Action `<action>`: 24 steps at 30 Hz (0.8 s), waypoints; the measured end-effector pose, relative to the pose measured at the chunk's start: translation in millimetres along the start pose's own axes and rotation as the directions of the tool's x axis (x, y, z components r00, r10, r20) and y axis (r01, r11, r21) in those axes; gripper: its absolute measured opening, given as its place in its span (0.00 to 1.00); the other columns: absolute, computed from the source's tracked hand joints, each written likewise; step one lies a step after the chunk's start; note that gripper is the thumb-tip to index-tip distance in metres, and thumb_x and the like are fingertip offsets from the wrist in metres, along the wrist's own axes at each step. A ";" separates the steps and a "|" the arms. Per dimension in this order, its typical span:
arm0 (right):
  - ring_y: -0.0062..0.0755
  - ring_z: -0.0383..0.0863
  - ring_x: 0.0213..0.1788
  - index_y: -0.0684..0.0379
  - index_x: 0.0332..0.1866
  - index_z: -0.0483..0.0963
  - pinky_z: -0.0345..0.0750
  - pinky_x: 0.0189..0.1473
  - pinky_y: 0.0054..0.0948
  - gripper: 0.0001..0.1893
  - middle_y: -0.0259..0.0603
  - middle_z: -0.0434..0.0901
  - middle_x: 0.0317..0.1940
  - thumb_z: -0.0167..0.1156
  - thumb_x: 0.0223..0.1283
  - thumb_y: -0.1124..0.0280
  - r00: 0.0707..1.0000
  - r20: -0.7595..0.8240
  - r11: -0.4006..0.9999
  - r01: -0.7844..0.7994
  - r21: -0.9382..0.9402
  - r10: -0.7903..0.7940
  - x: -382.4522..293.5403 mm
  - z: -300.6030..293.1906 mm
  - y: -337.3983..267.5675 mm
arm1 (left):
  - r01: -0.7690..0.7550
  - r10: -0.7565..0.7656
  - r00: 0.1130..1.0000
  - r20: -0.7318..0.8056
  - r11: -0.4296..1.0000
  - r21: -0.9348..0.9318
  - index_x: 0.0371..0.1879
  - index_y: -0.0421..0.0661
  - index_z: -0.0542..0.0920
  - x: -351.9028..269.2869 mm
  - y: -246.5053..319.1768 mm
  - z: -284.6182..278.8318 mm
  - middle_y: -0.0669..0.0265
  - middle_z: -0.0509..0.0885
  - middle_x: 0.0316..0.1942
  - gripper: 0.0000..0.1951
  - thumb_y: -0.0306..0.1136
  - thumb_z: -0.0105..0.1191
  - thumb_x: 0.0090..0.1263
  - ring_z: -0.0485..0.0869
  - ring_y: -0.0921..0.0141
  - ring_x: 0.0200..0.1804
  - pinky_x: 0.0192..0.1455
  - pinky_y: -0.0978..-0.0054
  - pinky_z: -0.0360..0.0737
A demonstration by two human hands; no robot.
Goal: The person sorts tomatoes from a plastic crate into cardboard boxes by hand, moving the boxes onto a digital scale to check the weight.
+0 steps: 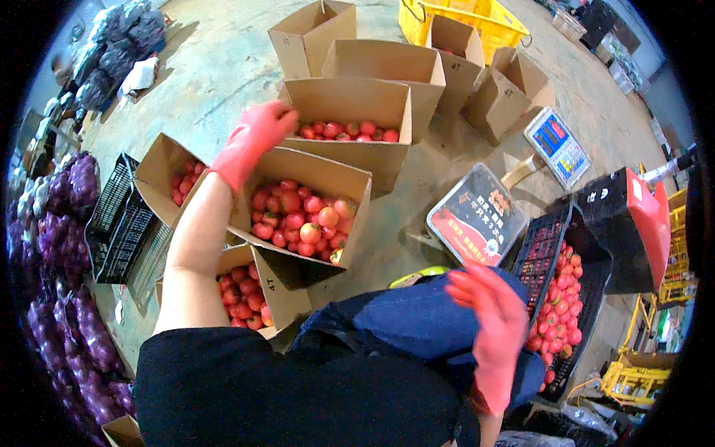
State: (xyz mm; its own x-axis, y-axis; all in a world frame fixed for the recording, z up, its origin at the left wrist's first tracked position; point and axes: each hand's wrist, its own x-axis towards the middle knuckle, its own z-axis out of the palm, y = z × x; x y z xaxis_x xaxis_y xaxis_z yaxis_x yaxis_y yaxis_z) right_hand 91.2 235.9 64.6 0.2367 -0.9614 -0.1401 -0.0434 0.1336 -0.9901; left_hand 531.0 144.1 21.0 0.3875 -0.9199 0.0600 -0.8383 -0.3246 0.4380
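Observation:
My left hand (pixel 254 137), in a red rubber glove, reaches over to the left edge of a cardboard box (pixel 352 100) with several tomatoes (pixel 346 132) inside. Its fingers curl at that edge, and blur hides whether they grip it. Beneath my left forearm stands a fuller cardboard box (pixel 357 212) of tomatoes (pixel 290 215). My right hand (pixel 494 329), gloved alike, hovers over my jeans with its fingers extended and nothing visible in it. To its right, a black plastic crate (pixel 593 324) holds many tomatoes (pixel 560 307).
A bench scale (pixel 477 215) with a lit display (pixel 557 146) stands ahead right. More cardboard boxes (pixel 315 36) and a yellow crate (pixel 475 17) are beyond. At left are black crates (pixel 120 223) and purple mesh sacks (pixel 72 335). A red-topped black box (pixel 620 223) stands right.

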 end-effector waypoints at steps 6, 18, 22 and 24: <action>0.35 0.85 0.43 0.70 0.59 0.72 0.83 0.44 0.29 0.21 0.54 0.83 0.46 0.55 0.69 0.65 0.315 -0.948 0.998 0.038 0.052 0.038 -190.8 -116.1 38.3 | -0.183 0.535 0.753 0.383 0.729 -0.660 0.55 0.44 0.82 -29.6 231.1 98.9 0.65 0.88 0.45 0.15 0.38 0.54 0.74 0.85 0.74 0.47 0.52 0.76 0.79; 0.24 0.82 0.31 0.63 0.45 0.79 0.76 0.35 0.23 0.15 0.40 0.86 0.36 0.53 0.72 0.60 -0.788 -0.566 0.908 -0.389 0.154 -0.242 -581.0 43.0 72.9 | -0.351 0.934 0.146 0.326 0.356 -0.866 0.60 0.40 0.78 -107.2 365.3 170.8 0.61 0.85 0.45 0.16 0.32 0.47 0.79 0.82 0.72 0.48 0.57 0.75 0.75; 0.23 0.80 0.21 0.58 0.28 0.80 0.75 0.23 0.25 0.24 0.37 0.83 0.22 0.53 0.66 0.47 -0.752 -0.555 0.390 -0.421 0.819 0.354 -562.4 105.7 178.9 | -0.369 0.947 0.071 0.313 0.316 -0.874 0.60 0.40 0.78 -109.7 377.6 179.6 0.61 0.85 0.45 0.16 0.32 0.46 0.79 0.83 0.72 0.47 0.56 0.75 0.76; 0.39 0.87 0.38 0.57 0.45 0.82 0.82 0.42 0.37 0.24 0.42 0.87 0.36 0.61 0.61 0.45 -0.603 -0.747 -0.032 -0.783 0.621 0.280 -535.8 135.2 272.6 | -0.330 0.935 0.059 0.348 0.348 -0.878 0.59 0.39 0.78 -125.5 381.3 183.1 0.61 0.86 0.44 0.16 0.32 0.45 0.79 0.83 0.71 0.47 0.56 0.74 0.76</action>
State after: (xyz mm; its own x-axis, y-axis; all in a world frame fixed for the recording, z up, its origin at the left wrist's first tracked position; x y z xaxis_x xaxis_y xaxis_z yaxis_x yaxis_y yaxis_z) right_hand 83.8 820.0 -131.6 -0.8798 0.4379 -0.1852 0.4186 0.8981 0.1347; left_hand 92.5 95.5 16.3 -0.8948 -0.4350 0.1008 -0.0828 0.3835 0.9198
